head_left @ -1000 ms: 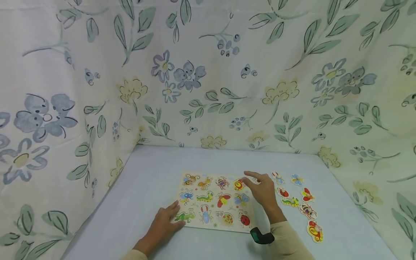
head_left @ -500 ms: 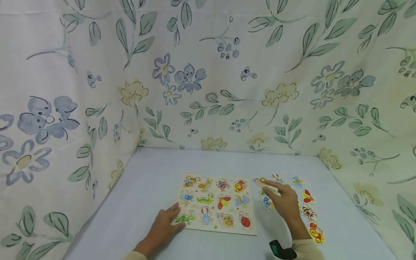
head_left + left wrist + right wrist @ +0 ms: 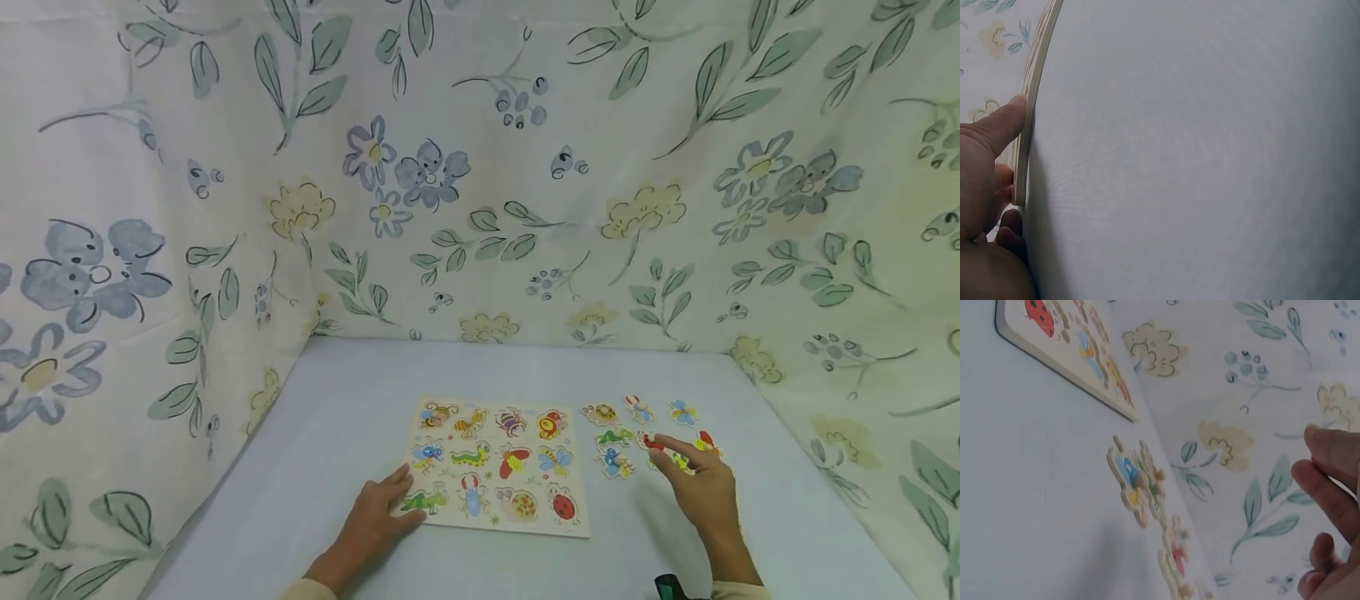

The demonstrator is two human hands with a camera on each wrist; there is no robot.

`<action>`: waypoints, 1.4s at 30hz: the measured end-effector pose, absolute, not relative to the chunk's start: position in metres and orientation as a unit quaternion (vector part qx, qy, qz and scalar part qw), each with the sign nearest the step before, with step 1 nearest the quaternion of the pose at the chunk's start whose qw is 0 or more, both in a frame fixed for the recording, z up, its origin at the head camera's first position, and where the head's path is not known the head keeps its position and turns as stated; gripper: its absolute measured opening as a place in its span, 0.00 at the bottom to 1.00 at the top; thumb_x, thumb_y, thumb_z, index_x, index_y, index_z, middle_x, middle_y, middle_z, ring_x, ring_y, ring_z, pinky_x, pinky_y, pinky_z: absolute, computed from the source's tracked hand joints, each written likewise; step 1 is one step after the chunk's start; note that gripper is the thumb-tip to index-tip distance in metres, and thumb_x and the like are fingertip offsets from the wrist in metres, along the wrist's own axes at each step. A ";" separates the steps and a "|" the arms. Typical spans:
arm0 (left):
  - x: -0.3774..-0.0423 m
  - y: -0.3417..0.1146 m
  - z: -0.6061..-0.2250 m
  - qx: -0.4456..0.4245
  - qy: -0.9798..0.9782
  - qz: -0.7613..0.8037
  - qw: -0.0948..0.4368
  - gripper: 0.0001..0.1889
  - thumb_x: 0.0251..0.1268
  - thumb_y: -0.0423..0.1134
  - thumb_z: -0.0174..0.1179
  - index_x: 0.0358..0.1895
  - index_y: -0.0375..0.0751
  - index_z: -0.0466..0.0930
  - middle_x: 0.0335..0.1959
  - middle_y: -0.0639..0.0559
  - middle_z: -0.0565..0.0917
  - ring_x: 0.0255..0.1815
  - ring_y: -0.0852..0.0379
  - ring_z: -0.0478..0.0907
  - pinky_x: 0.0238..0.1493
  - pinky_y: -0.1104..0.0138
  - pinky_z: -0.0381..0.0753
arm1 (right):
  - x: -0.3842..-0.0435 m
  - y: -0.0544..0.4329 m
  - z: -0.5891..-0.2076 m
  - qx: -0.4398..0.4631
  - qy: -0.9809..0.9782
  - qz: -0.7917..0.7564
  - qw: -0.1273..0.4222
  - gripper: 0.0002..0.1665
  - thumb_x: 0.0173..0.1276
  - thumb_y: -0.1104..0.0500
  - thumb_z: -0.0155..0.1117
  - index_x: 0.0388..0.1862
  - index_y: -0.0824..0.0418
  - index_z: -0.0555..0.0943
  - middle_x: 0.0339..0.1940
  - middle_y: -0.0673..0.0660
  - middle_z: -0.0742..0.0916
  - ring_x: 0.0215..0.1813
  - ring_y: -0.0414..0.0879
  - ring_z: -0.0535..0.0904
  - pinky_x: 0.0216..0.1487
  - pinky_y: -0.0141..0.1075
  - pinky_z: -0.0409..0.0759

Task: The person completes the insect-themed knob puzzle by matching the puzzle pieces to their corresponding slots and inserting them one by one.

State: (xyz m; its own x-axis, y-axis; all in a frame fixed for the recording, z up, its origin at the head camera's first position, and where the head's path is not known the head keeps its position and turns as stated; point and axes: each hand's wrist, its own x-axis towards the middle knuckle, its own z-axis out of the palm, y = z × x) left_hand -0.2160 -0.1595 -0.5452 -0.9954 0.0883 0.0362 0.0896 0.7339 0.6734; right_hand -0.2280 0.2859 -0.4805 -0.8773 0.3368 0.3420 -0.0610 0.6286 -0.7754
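Observation:
A wooden peg puzzle board printed with colourful insects lies flat on the table. My left hand holds its near left corner, with the thumb along the front edge and the fingers at the left side. In the left wrist view the thumb presses the board's edge. To the right, my right hand hovers over loose insect pieces, thumb and forefinger apart with nothing between them. Its forefinger tip overlaps the ladybird piece in the head view. The caterpillar piece is partly hidden behind this hand.
Right of the board lie a snail piece, a grasshopper piece, a blue ant-like piece, a stag beetle piece and a blue winged piece. A red-winged piece is farther right. Floral cloth surrounds the table.
My right hand has moved right, from over the board's far right corner past the snail piece to the ladybird piece. The left hand keeps its hold on the board.

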 end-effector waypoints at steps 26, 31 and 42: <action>-0.218 -0.161 -0.543 -0.044 -0.932 -0.360 0.003 0.35 0.50 0.52 0.72 0.61 0.38 0.76 0.68 0.52 0.69 0.41 0.59 0.64 0.42 0.63 0.68 | -0.216 0.337 -0.506 -0.254 -0.852 0.392 0.235 0.24 0.64 0.48 0.68 0.52 0.63 0.84 0.35 0.65 0.81 0.44 0.54 0.67 0.35 0.46 0.61; -0.218 -0.160 -0.546 -0.046 -0.932 -0.360 -0.008 0.35 0.50 0.52 0.72 0.62 0.38 0.76 0.69 0.53 0.69 0.41 0.59 0.64 0.41 0.64 0.67 | -0.215 0.346 -0.515 -0.297 -0.853 0.364 0.226 0.25 0.65 0.48 0.65 0.53 0.65 0.82 0.40 0.68 0.80 0.43 0.59 0.65 0.32 0.46 0.62; -0.218 -0.160 -0.548 -0.042 -0.934 -0.355 -0.005 0.36 0.50 0.53 0.71 0.61 0.38 0.76 0.68 0.53 0.69 0.40 0.59 0.64 0.41 0.64 0.67 | -0.221 0.356 -0.533 -0.295 -0.868 0.325 0.233 0.21 0.65 0.53 0.66 0.50 0.67 0.83 0.17 0.56 0.68 0.28 0.53 0.60 0.29 0.44 0.55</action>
